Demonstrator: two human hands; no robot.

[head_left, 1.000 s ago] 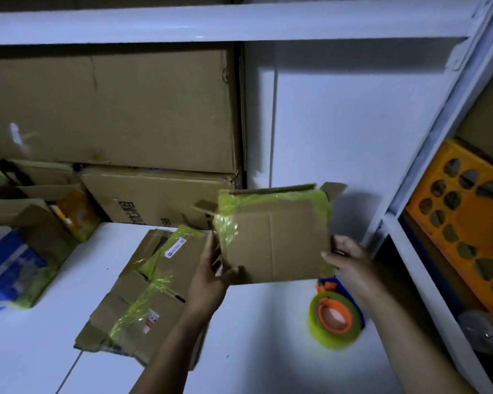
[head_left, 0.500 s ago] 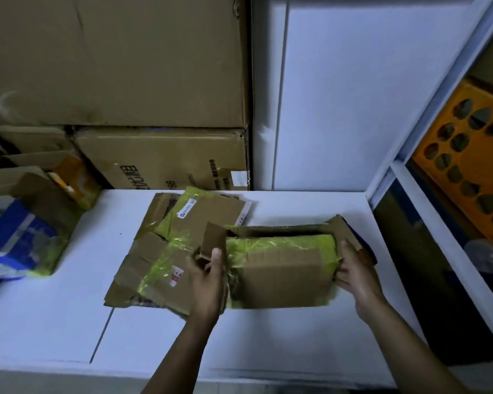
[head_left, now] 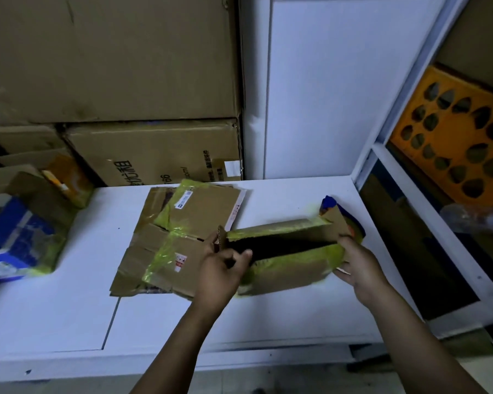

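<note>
The left hand (head_left: 221, 270) is curled round the left end of the small cardboard box (head_left: 291, 275), its thumb laid over the rim beside the raised end flap. The right hand (head_left: 359, 264) is wrapped round the right end, fingers tucked under the corner. The box is held between them low over the white bench (head_left: 69, 308), right of centre, its mouth open and dark; whether its base touches the bench cannot be told. It is judged light and probably empty, with thin corrugated walls that would bow if squeezed across the open middle. The yellow-green tape (head_left: 305, 258) along its rim is glossy and likely slippery, and the loose flaps would fold if pulled. The firmest hold is judged to be at the two short ends, near the corners. A pile of flattened boxes (head_left: 188, 240) lies just to its left, and a blue object (head_left: 329, 201) is partly hidden behind its right end.
</note>
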